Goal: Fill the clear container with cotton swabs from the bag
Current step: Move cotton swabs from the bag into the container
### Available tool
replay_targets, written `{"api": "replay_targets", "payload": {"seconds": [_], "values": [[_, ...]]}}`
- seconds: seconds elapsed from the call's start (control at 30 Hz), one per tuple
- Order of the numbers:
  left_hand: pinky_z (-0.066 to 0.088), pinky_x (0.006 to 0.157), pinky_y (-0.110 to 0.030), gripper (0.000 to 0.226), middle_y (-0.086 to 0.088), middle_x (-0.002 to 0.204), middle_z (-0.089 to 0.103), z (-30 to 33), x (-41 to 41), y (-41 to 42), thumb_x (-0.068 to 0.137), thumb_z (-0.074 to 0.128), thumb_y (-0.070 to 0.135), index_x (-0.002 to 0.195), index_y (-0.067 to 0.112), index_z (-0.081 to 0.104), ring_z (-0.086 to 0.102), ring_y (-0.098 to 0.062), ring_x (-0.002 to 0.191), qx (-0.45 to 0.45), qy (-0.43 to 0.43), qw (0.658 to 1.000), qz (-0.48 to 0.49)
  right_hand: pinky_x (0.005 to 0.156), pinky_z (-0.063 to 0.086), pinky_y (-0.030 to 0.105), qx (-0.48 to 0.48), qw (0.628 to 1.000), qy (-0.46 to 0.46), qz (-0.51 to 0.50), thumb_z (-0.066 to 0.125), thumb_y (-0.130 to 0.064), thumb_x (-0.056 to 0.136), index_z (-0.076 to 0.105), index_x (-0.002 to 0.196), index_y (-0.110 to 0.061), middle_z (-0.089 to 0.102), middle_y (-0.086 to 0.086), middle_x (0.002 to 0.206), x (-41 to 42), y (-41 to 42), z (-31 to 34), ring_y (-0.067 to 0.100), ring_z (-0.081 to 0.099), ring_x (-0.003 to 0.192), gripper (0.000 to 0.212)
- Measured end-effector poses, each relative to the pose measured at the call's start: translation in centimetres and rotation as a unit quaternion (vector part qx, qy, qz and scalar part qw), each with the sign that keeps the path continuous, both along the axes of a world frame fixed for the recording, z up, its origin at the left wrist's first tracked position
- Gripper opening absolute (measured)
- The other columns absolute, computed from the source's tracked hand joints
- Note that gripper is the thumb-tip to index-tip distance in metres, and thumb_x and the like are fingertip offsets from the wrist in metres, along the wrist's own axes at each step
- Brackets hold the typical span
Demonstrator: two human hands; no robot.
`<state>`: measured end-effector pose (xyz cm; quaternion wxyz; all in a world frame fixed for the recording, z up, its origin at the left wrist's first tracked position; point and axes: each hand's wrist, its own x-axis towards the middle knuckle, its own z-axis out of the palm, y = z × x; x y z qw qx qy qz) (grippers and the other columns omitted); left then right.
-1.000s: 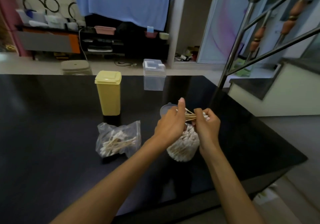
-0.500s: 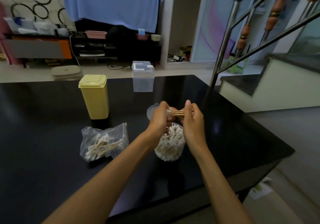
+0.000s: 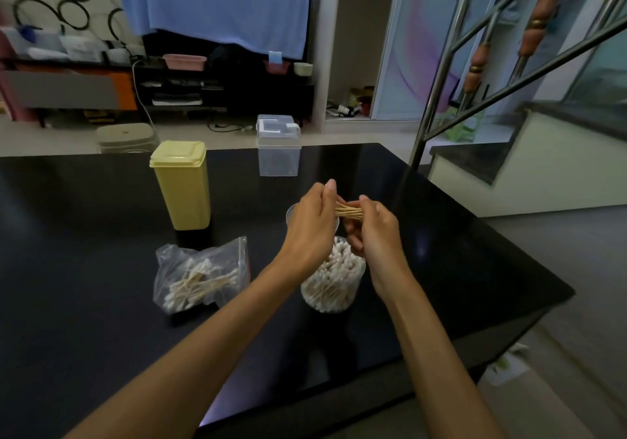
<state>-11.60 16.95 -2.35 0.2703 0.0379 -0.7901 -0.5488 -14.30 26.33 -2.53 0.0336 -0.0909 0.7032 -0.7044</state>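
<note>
Both our hands pinching one little bundle of cotton swabs over the jar

Our left hand point(image 3: 310, 224) and right hand point(image 3: 371, 231) each pinch an end of a small bundle of cotton swabs point(image 3: 349, 213), held level just above the clear container point(image 3: 334, 277), which stands on the black table point(image 3: 84, 303) and is already packed nearly to the rim with swabs standing on end. The bag point(image 3: 200, 275) lies just left of it, mouth open, with a loose pile of swabs still inside. Behind the bag there's a yellow lidded bin point(image 3: 181, 184), and further back a clear lidded box point(image 3: 278, 150). Something round and clear point(image 3: 291, 211) peeks out behind our left hand, can't tell what it is. No brand, label or writing we can read on anything here.
</note>
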Motion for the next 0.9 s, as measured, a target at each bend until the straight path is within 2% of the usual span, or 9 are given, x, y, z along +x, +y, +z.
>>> {"api": "replay_targets", "payload": {"seconds": [0.1,0.23,0.3,0.37,0.43,0.5,0.6,0.67,0.9], "values": [[0.038,0.059,-0.008,0.039,0.002,0.077,0.053,-0.7,0.1,0.1,0.104,0.024,0.031,0.085,0.013,0.053,0.05,0.007,0.064,0.033,-0.011,0.999,-0.029,0.048,0.04,0.012,0.004,0.996,0.065,-0.057,0.042,-0.032,0.099,0.052,0.079,-0.015,0.051,-0.003,0.064,0.3,-0.5,-0.3,0.0,0.049,0.052,0.027],[0.038,0.061,-0.02,0.035,0.004,0.079,0.05,0.2,-0.3,0.1,0.103,0.024,0.028,0.085,0.02,0.053,0.047,-0.004,0.07,0.065,-0.121,0.986,-0.094,0.051,0.044,0.012,0.005,0.985,0.134,-0.108,0.049,-0.028,0.096,0.045,0.069,-0.017,0.05,-0.004,0.062,-0.1,-0.3,-0.6,-0.004,0.049,0.05,0.03],[0.042,0.07,-0.024,0.039,0.002,0.089,0.052,0.3,-0.6,-0.6,0.102,0.023,0.039,0.098,0.017,0.055,0.051,-0.009,0.08,-0.011,-0.168,0.979,-0.113,0.053,0.045,0.016,0.026,0.983,0.132,-0.122,0.05,-0.026,0.096,0.046,0.068,-0.017,0.051,-0.003,0.063,-0.7,0.3,-0.7,0.0,0.05,0.054,0.029],[0.045,0.088,-0.034,0.055,0.0,0.108,0.056,-0.8,-0.3,-1.6,0.094,0.025,0.058,0.116,0.018,0.054,0.052,-0.015,0.1,-0.149,-0.187,0.967,-0.084,0.053,0.044,0.014,0.049,0.982,0.104,-0.151,0.049,-0.026,0.096,0.048,0.071,-0.017,0.053,-0.002,0.067,-1.5,1.2,-0.9,0.004,0.053,0.059,0.026],[0.038,0.1,-0.038,0.071,0.003,0.127,0.05,-2.6,0.7,-2.2,0.082,0.029,0.073,0.127,0.022,0.049,0.042,-0.016,0.118,-0.325,-0.179,0.927,-0.052,0.053,0.041,0.016,0.057,0.981,0.054,-0.176,0.048,-0.026,0.096,0.05,0.075,-0.018,0.056,0.0,0.072,-2.3,2.0,-1.2,0.007,0.055,0.064,0.023],[0.03,0.103,-0.035,0.083,0.004,0.136,0.041,-3.9,1.7,-2.2,0.074,0.036,0.081,0.134,0.023,0.041,0.034,-0.015,0.125,-0.437,-0.168,0.882,-0.064,0.055,0.039,0.019,0.057,0.981,0.006,-0.185,0.048,-0.027,0.096,0.051,0.077,-0.018,0.057,0.001,0.075,-2.9,2.4,-1.5,0.009,0.055,0.066,0.021],[0.023,0.108,-0.032,0.091,0.003,0.141,0.036,-5.0,1.6,-2.2,0.071,0.039,0.083,0.139,0.023,0.033,0.03,-0.015,0.128,-0.518,-0.137,0.843,-0.051,0.055,0.037,0.02,0.057,0.983,-0.02,-0.176,0.048,-0.027,0.096,0.052,0.079,-0.018,0.057,0.001,0.075,-3.0,2.4,-1.7,0.008,0.053,0.065,0.02],[0.025,0.108,-0.032,0.09,0.002,0.136,0.04,-5.3,1.2,-2.2,0.072,0.039,0.083,0.137,0.021,0.035,0.034,-0.017,0.124,-0.549,-0.113,0.828,-0.032,0.055,0.037,0.02,0.059,0.984,-0.02,-0.168,0.048,-0.028,0.096,0.052,0.08,-0.017,0.056,0.001,0.074,-3.0,2.4,-1.6,0.008,0.052,0.063,0.02],[0.027,0.101,-0.03,0.086,0.001,0.123,0.045,-4.6,0.5,-2.9,0.069,0.045,0.083,0.127,0.02,0.045,0.037,-0.017,0.114,-0.56,-0.107,0.82,-0.049,0.055,0.038,0.021,0.085,0.988,-0.024,-0.129,0.048,-0.029,0.096,0.053,0.08,-0.016,0.055,0.002,0.07,-2.9,2.0,-1.8,0.008,0.05,0.06,0.021]]}}
